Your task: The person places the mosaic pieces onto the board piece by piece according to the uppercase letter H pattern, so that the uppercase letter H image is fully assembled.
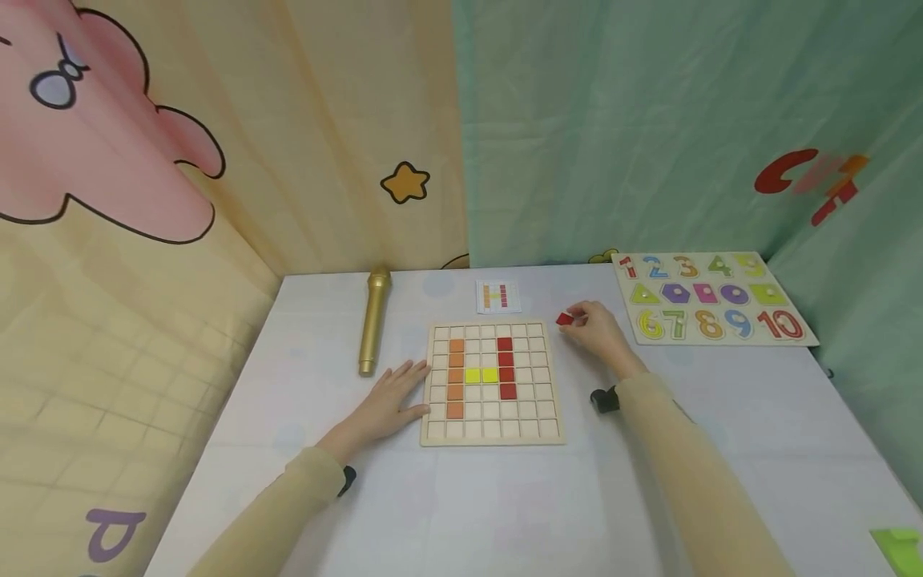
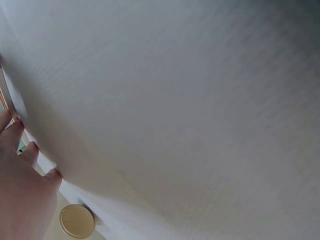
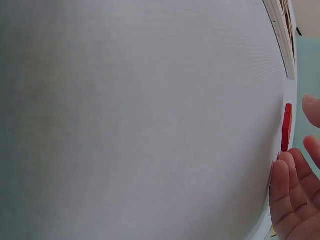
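Observation:
In the head view my left hand (image 1: 385, 401) lies with spread fingers at the left edge of a wooden grid board (image 1: 493, 437), its fingertips touching the rim. On the board are a column of several orange tiles (image 1: 456, 375), two yellow tiles (image 1: 489, 376) and a column of several red tiles (image 1: 505, 344). Off the board's upper right corner, my right hand (image 1: 594, 328) has its fingertips right at a loose red tile (image 1: 565, 319). The right wrist view shows this red tile (image 3: 286, 127) at the tabletop, with thumb and index finger apart beside it.
Behind the board lies a small pattern card (image 1: 497, 296) with orange, yellow and red squares. A gold microphone (image 1: 372, 324) lies to the left. At the back right is a number and shape puzzle board (image 1: 703, 295). A green object (image 1: 900, 549) sits at the front right.

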`<state>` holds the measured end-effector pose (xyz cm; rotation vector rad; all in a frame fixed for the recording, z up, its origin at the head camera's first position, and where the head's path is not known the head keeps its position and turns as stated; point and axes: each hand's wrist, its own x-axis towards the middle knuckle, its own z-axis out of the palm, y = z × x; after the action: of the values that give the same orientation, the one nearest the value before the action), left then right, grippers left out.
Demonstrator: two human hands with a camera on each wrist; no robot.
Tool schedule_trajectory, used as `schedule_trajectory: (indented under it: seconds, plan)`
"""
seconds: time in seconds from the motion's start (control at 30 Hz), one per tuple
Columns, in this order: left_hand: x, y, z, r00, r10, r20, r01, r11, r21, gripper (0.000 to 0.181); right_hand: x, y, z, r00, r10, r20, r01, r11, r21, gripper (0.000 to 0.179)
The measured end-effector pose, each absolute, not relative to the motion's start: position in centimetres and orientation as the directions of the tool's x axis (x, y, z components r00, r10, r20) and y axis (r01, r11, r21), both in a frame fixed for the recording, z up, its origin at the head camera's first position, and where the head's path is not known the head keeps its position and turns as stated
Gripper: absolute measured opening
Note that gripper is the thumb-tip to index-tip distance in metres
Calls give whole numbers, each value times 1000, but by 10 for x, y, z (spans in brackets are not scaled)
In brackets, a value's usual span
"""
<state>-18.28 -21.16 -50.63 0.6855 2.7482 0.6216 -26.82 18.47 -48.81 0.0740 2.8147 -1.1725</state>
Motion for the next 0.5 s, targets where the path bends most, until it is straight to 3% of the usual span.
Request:
schedule_trajectory:
  seconds: [0.5]
  plan:
    - [-183,-214,-509,-859,499,-115,401,796,454,75,-278,181,-494,-988,42,-149,130,746,-653,37]
